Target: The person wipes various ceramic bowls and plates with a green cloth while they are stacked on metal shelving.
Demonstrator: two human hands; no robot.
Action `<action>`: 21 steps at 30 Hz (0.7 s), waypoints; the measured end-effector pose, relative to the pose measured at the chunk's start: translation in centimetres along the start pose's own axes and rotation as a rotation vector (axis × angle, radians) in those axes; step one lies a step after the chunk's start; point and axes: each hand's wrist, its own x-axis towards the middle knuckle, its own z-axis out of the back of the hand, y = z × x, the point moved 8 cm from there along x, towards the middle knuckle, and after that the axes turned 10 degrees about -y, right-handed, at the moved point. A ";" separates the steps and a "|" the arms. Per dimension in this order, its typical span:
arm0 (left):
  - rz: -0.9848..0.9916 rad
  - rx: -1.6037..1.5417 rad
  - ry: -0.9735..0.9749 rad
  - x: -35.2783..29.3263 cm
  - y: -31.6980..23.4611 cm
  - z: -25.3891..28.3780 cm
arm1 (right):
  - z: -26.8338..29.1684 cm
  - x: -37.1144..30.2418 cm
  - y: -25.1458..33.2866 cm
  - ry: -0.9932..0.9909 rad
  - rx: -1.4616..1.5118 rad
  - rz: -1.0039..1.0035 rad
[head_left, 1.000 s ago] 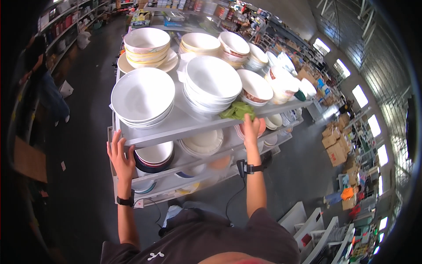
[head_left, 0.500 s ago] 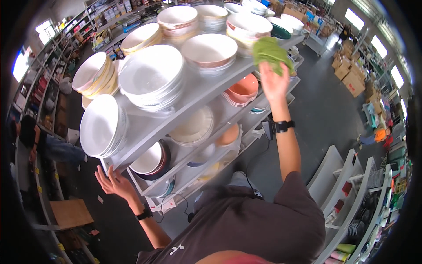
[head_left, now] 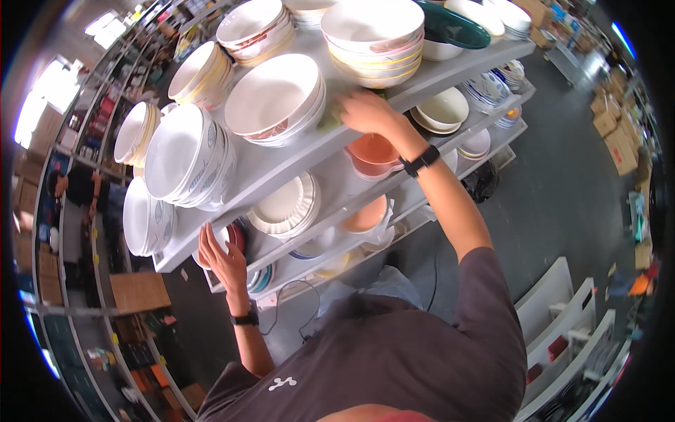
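Note:
My right hand (head_left: 367, 111) is closed on a green cloth (head_left: 330, 119), pressed to the grey top shelf (head_left: 281, 158) between two stacks of bowls. Most of the cloth is hidden or blurred behind the fingers. Just left of it stands a stack of white bowls with a brown pattern (head_left: 274, 95); beyond it rises a taller stack of yellow-rimmed bowls (head_left: 373, 42). With fingers stretched out, my left hand (head_left: 223, 260) rests against the shelf's front edge near its left corner, holding nothing. White bowls with leaf marks (head_left: 183, 158) stand above that hand.
Lower shelves hold orange bowls (head_left: 373, 155), a fluted white dish (head_left: 288, 207) and more crockery. A dark green dish (head_left: 453, 28) lies at the top shelf's far right. At left, a person (head_left: 81, 190) is by other shelving. Cardboard boxes (head_left: 619, 141) line the right side.
My right hand has moved left and nearer along the top shelf with the green cloth. My left hand has shifted right along the shelf edge. The view has moved, too.

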 end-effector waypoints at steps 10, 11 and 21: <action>0.175 -0.012 -0.027 1.5 -0.1 -3.9 | 4.3 -1.6 3.6 -0.289 0.117 0.047; 0.273 -0.052 0.030 1.4 0.8 -5.1 | 5.1 -2.2 3.8 -0.291 0.297 0.010; 0.309 -0.081 -0.091 1.6 -1.7 -5.1 | -4.2 6.4 -2.7 -0.048 0.123 -0.059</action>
